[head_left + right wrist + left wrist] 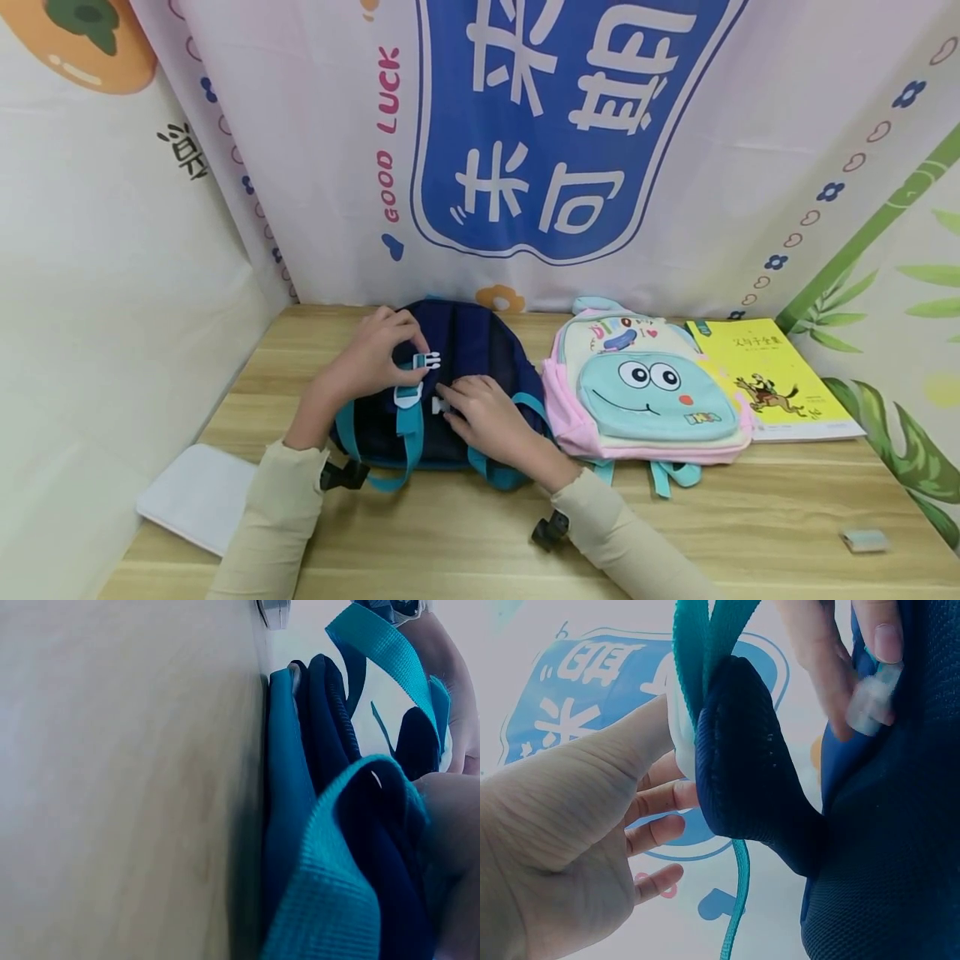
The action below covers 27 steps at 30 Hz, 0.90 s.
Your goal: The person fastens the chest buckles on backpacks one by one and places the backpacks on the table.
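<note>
A navy backpack (471, 333) with teal straps lies on the table, its strap side up. My left hand (375, 354) pinches a white pronged buckle half (431, 360) between thumb and fingers at the left shoulder strap. Below it, a white slider (407, 397) sits on the teal webbing (412, 446). The fingers of my right hand (491, 417) hold the other white buckle half (438, 406) low against the bag; in the left wrist view this buckle piece (871, 703) looks translucent. The two halves are apart. A teal strap (322, 900) fills the right wrist view's foreground, partly hiding the right hand.
Right of the navy bag lies a pink and mint cartoon backpack (652, 392), partly over a yellow book (780, 375). A small pale object (865, 541) is near the right edge. At the left edge rests a white flat item (197, 496). A printed curtain (337, 208) hangs behind.
</note>
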Each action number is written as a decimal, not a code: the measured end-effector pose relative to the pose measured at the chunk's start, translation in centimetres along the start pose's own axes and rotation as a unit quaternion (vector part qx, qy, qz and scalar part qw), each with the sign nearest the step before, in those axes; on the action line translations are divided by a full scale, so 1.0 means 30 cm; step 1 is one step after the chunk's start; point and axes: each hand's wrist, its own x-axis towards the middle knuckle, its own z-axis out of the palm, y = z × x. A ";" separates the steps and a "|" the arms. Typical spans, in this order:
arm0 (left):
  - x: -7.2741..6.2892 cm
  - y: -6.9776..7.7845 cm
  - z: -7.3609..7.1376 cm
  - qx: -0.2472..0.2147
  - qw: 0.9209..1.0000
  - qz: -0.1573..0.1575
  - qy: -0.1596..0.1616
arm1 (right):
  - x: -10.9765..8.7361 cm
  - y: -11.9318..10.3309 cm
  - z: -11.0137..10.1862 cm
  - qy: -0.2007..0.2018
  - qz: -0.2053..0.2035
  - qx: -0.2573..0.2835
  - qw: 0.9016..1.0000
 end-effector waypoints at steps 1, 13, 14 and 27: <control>-0.001 0.000 0.000 -0.001 1.000 -0.001 -0.001 | -0.001 -0.001 0.000 -0.001 -0.001 -0.001 1.000; -0.006 0.004 -0.004 0.000 1.000 -0.008 -0.005 | 0.030 0.009 -0.054 -0.042 -0.017 -0.006 0.999; -0.008 0.003 -0.003 0.000 1.000 -0.010 -0.006 | 0.036 0.010 -0.060 -0.048 -0.023 -0.014 0.998; -0.007 0.004 -0.003 0.001 1.000 -0.021 -0.012 | 0.090 0.057 -0.083 -0.103 -0.129 -0.098 0.981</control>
